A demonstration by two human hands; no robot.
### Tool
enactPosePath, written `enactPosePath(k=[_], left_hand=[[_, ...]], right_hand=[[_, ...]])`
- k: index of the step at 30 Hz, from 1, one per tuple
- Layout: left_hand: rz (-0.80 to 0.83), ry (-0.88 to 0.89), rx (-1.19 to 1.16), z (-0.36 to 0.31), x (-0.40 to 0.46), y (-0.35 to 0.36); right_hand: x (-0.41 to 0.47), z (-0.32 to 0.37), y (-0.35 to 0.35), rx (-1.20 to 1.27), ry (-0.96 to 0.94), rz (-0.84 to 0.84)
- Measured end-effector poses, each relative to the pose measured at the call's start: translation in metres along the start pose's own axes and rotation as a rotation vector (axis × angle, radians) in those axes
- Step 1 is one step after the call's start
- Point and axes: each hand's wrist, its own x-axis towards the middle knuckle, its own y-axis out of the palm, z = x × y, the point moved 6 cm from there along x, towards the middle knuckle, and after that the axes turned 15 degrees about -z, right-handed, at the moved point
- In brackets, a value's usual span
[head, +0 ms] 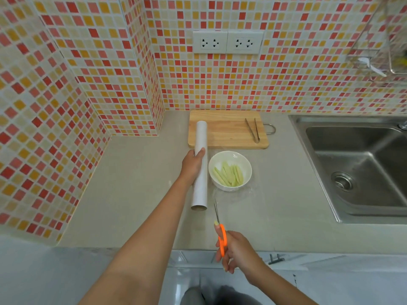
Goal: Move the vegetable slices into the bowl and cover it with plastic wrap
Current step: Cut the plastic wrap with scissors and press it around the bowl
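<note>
A: What's on the counter (136, 194), by count?

B: One white bowl (230, 170), one roll of plastic wrap (200, 166), one wooden cutting board (228, 129) with one pair of metal tongs (253, 129) on it, and one pair of orange-handled scissors (220, 230). The vegetable slices (228, 175) lie in the bowl — roughly eight pale green strips, though they overlap too much for a firm count.

A: Which way does the roll run?

B: Its long axis goes from near to far, the far end over the board's left edge, just left of the bowl. The slices point much the same way, fanned slightly.

A: And the hands?

B: The left hand (193, 164) is wrapped round the roll's middle. The right hand (236, 249) grips the scissors' handles, blades aimed away toward a clear sheet of wrap (248, 192) spread over the bowl. A sink (361, 168) sits to the right.
</note>
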Motion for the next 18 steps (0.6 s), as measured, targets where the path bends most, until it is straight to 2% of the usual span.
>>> enactPosePath(k=[3, 7, 18], left_hand=[[-0.003, 0.002, 0.001, 0.000, 0.001, 0.000], [-0.011, 0.004, 0.011, 0.000, 0.002, -0.001], [-0.001, 0.005, 0.010, 0.000, -0.002, 0.000]], right_hand=[[-0.003, 0.000, 0.003, -0.029, 0.067, 0.055], [-0.005, 0.005, 0.010, 0.067, 0.068, 0.118], [0.019, 0.031, 0.015, 0.126, 0.065, 0.059]])
